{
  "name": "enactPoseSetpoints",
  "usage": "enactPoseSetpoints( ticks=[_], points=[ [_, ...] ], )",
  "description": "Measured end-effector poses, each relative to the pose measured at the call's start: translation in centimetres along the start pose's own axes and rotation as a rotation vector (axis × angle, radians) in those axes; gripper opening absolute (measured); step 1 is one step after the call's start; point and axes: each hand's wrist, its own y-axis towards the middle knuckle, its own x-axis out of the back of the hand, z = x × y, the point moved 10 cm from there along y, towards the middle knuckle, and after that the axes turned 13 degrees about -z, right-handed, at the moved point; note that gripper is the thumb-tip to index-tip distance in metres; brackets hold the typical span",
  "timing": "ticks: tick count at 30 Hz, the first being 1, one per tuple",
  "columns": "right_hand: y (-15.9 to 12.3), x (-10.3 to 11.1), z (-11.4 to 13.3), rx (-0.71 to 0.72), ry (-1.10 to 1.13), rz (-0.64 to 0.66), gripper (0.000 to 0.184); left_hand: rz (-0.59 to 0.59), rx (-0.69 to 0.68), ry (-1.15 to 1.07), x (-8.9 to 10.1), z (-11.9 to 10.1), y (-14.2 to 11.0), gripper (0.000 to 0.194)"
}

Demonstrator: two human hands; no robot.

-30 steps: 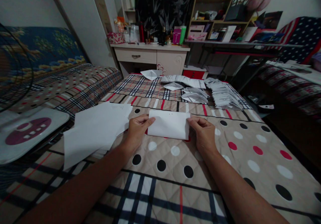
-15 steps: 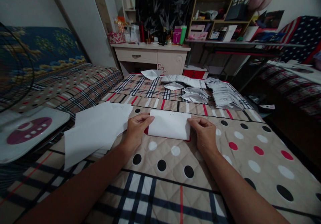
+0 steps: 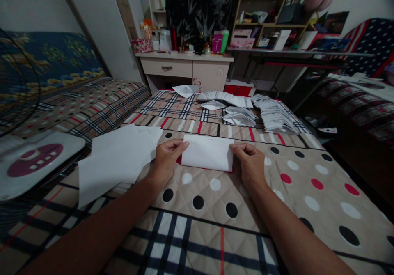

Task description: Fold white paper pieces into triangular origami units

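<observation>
A white sheet of paper (image 3: pixel 207 152), which looks folded over into a wide rectangle, is held between my two hands just above the patterned bedspread (image 3: pixel 203 221). My left hand (image 3: pixel 168 158) pinches its left edge between thumb and fingers. On the opposite edge, my right hand (image 3: pixel 250 162) grips it the same way. A bit of red shows along the paper's lower edge; I cannot tell whether it belongs to the bedspread. Loose white sheets (image 3: pixel 113 160) lie overlapping to the left of my left hand.
Beyond my hands lie rows of folded papers (image 3: pixel 277 115), a smaller folded stack (image 3: pixel 239 116) and single folded pieces (image 3: pixel 186 90). At left is a white plastic surface with a purple print (image 3: pixel 35 160). A dresser (image 3: pixel 184 67) stands past the bed's far edge.
</observation>
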Motion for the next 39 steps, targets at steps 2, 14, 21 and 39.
enactPoseSetpoints(
  ticks=[2,14,21,39],
  points=[
    [0.0,0.0,-0.1,-0.001,-0.001,-0.001,0.022,-0.008,-0.003,0.007,0.0,-0.1,0.0,0.021],
    [0.1,0.3,0.2,0.04,-0.017,-0.023,0.019,-0.013,-0.001,0.018,0.0,-0.1,-0.1,0.022],
    [0.1,0.2,0.1,0.028,0.002,-0.025,0.019,-0.014,0.015,0.014,0.0,-0.2,-0.2,0.022],
    [-0.1,0.4,0.9,0.072,-0.041,-0.052,0.02,-0.05,0.03,0.054,0.1,-0.1,-0.2,0.023]
  ],
)
